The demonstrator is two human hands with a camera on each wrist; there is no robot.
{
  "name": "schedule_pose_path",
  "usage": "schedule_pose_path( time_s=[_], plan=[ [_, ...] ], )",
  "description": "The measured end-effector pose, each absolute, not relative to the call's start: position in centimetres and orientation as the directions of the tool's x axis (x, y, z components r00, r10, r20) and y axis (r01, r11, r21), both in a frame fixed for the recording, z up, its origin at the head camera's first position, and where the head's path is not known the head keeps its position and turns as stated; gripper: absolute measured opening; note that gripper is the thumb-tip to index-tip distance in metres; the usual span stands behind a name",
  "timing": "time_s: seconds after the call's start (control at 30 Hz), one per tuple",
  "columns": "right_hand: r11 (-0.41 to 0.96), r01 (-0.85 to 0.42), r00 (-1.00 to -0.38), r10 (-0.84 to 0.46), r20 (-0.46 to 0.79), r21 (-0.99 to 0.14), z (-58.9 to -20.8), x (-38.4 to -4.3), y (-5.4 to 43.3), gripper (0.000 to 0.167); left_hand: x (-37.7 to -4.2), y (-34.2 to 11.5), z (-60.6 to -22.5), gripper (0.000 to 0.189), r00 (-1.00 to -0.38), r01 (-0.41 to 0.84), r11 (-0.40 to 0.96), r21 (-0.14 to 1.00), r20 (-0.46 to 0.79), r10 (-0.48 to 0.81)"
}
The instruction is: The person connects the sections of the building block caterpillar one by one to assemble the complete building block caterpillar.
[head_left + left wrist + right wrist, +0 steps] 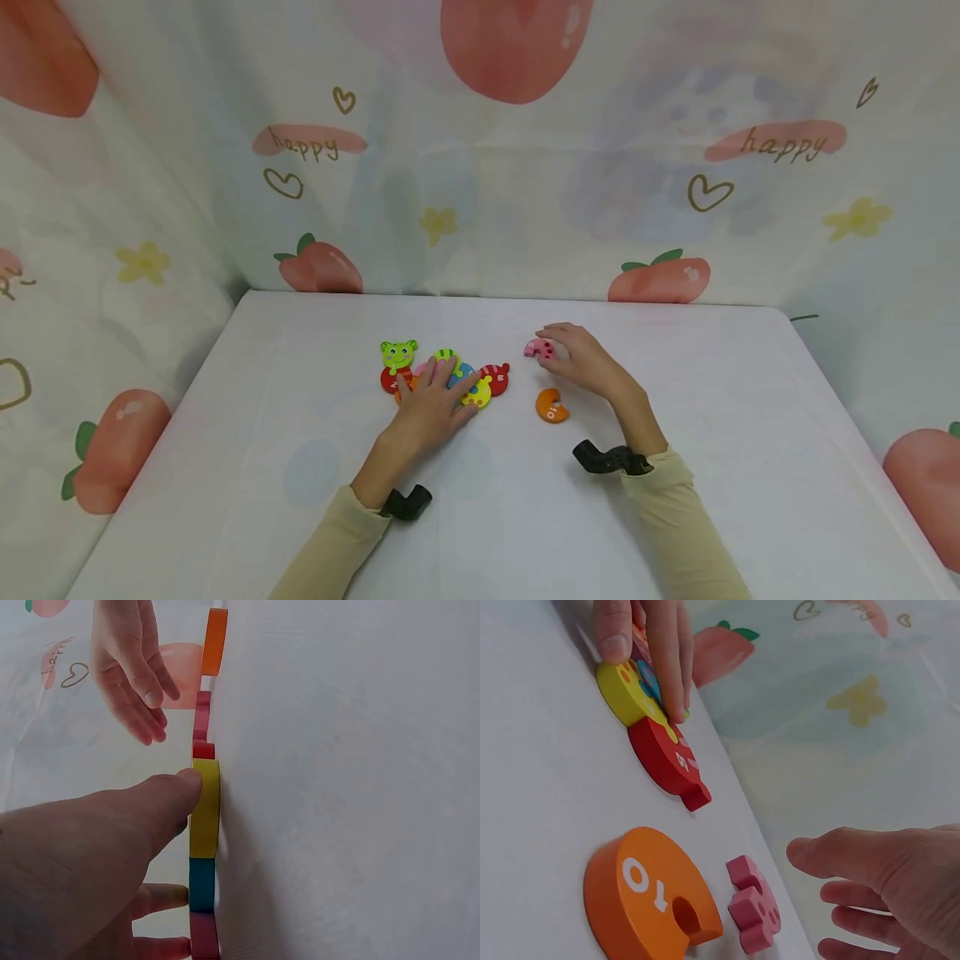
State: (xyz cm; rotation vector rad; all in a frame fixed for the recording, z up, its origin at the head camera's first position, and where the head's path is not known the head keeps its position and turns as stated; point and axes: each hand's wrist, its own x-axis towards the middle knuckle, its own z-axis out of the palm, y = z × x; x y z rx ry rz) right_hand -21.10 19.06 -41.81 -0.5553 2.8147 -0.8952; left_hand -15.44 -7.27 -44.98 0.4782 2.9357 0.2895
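Note:
My left hand (431, 404) lies with spread fingers over a row of joined caterpillar puzzle pieces. At the row's left end is a green frog-like head piece (398, 353) above a red piece (387, 380). A yellow piece (625, 696) and a red end piece (667, 759) show at its right end; the left thumb touches the yellow one. My right hand (588, 358) hovers with relaxed fingers beside a pink spotted piece (754, 906), apart from it in the right wrist view. Nearer me lies an orange piece (645, 892) marked 10. The left hand hides the middle pieces.
A white-covered table (315, 533) bears all the pieces. Behind it hangs a fabric backdrop (517, 208) printed with fruit, hearts and flowers. Black wrist mounts are worn on both forearms, the left one (407, 503) low over the cloth.

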Motion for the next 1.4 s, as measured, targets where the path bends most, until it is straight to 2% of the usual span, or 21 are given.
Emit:
schedule_pose_path(
  time_s=[0.13,0.47,0.8,1.13,1.4],
  plan=[
    [0.755,-0.273,-0.932,-0.361,-0.030,-0.596,-41.9,-21.3,19.6,0.050,-15.4,-7.3,-45.0,0.056,-0.934,0.314,0.928,0.203,-0.108,0.340],
    [0.756,-0.295,-0.922,-0.386,-0.034,-0.584,-42.1,-21.4,19.8,0.047,-15.4,-7.0,-45.1,0.055,-0.934,0.311,0.935,0.172,-0.128,0.335],
    [0.773,-0.327,-0.919,-0.394,-0.007,-0.543,-42.4,-21.4,20.4,0.045,-15.5,-6.9,-45.1,0.054,-0.931,0.316,0.929,0.192,-0.124,0.343],
    [0.766,-0.333,-0.910,-0.414,-0.027,-0.549,-42.8,-21.4,20.0,0.044,-15.2,-7.3,-45.7,0.054,-0.936,0.291,0.934,0.207,-0.140,0.322],
    [0.767,-0.330,-0.887,-0.452,-0.098,-0.550,-42.6,-21.7,19.6,0.054,-15.5,-7.4,-45.0,0.054,-0.933,0.298,0.933,0.204,-0.145,0.330]
  ],
)
